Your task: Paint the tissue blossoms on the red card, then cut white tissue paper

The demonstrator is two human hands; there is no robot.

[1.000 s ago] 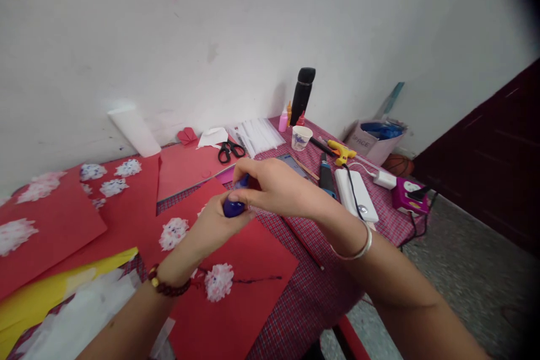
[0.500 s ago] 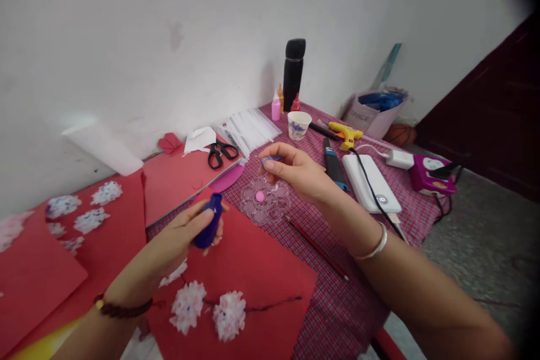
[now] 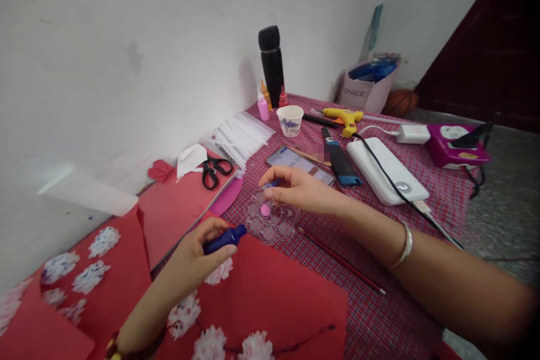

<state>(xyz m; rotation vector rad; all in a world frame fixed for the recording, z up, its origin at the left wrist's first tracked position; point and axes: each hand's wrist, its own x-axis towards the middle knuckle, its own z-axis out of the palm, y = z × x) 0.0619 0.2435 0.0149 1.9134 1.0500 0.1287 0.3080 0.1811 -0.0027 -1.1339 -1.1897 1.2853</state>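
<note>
My left hand [image 3: 198,253] is wrapped round a small dark blue paint bottle [image 3: 221,241], tipped nearly on its side with its neck toward the palette. In my right hand [image 3: 291,188], the thumb and fingertips pinch a small blue piece that looks like the bottle's cap [image 3: 272,183]. Below the right fingers lies a clear flower-shaped paint palette [image 3: 270,230], with pink paint [image 3: 265,210] in it. Red paper [image 3: 278,287] with white-pink painted blossoms and a dark branch spreads under the left hand. A slim red paintbrush [image 3: 341,261] rests on the checked cloth.
Beyond the palette lie a phone [image 3: 291,160], a paper cup [image 3: 290,121], small paint bottles [image 3: 263,107] and a black flask [image 3: 272,67]. At right are a yellow glue gun [image 3: 343,118], a blue-black cutter [image 3: 341,163] and a white power bank [image 3: 383,171]. Black scissors [image 3: 215,170] rest at left.
The blue bottle has gone from nearly upright to lying over, its neck turned toward the palette. The view has shifted, and the phone behind my right hand now shows.
</note>
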